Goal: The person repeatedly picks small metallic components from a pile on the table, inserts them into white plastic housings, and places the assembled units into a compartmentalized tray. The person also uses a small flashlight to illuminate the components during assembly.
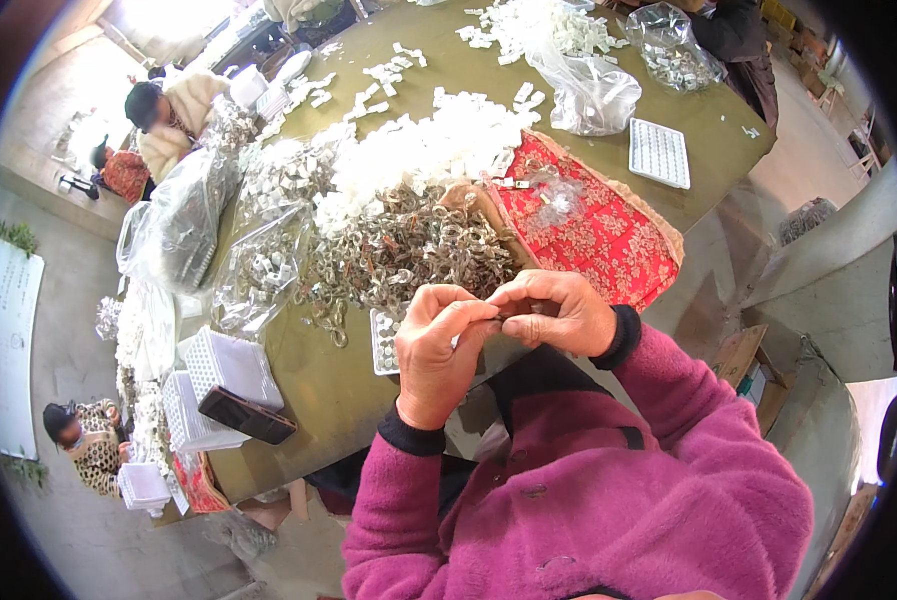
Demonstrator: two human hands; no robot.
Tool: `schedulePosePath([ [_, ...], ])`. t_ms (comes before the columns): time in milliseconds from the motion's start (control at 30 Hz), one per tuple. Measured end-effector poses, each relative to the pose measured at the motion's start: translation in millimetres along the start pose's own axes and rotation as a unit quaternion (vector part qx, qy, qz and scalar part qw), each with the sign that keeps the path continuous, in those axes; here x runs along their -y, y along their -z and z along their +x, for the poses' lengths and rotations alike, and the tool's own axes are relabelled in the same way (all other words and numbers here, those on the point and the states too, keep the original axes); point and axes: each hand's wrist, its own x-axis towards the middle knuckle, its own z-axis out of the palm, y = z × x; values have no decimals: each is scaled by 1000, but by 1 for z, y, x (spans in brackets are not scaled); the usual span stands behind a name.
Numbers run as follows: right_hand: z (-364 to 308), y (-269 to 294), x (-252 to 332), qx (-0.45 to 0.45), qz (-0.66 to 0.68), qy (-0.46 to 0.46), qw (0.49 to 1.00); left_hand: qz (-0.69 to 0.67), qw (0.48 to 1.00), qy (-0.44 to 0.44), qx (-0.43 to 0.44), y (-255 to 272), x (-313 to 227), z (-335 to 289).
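Note:
My left hand [436, 350] and my right hand [566, 312] meet above the near edge of the green table [353, 390]. Thumb and forefinger are pinched together on each, around something small and dark that the fingers mostly hide. Just beyond the hands lies a heap of brownish metal loops [398, 250]. A white tray with round cells [382, 345] shows partly behind my left hand. Small white tags [433, 140] are piled farther back. To the right spreads a red floral cloth [578, 225], bearing a little see-through plastic wrap [560, 203].
Stacked white trays [230, 368] stand at the left, with a dark phone [246, 414] leaning there. Plastic bags [183, 215] of small parts line the left side. Another white tray [658, 153] and a plastic bag [593, 95] lie at the far right. Other people sit around.

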Motion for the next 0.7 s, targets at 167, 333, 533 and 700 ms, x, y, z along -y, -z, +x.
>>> schedulePosePath([
  [167, -1, 12, -6, -47, -14, 23, 999, -28, 994, 32, 97, -3, 4, 16],
  [333, -5, 24, -22, -173, -22, 23, 984, 19, 989, -49, 140, -8, 29, 74],
  [533, -4, 35, -46, -214, -39, 137, 966, 286, 954, -40, 86, -38, 101, 177],
  [700, -9, 36, -49, -207, -131, 153, 957, 192, 963, 102, 160, -54, 141, 180],
])
